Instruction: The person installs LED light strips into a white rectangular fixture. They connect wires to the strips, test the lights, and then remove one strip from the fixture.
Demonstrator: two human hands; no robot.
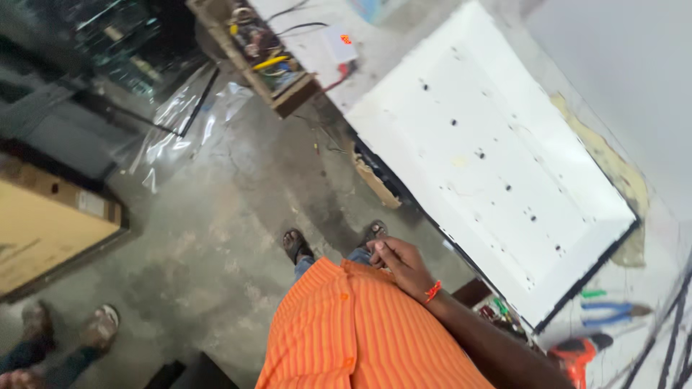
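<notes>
My right hand (398, 264) rests on the lower edge of my orange striped shirt (353, 331), fingers curled together with nothing visible in them. A red thread (432, 291) circles its wrist. My left hand is out of view. Below the shirt, my two sandalled feet (297, 245) stand on the grey concrete floor. To the right, close to my hand, a large white panel with small dark holes (490, 151) lies in a black frame on a bench.
Blue-handled pliers (613, 313), a green screwdriver (592, 294) and a red drill (577, 356) lie by the panel's near corner. A wooden tray of wires (267, 57) and a plastic sheet (187, 122) lie beyond. A cardboard box (43, 223) and another person's feet (65, 331) are on the left.
</notes>
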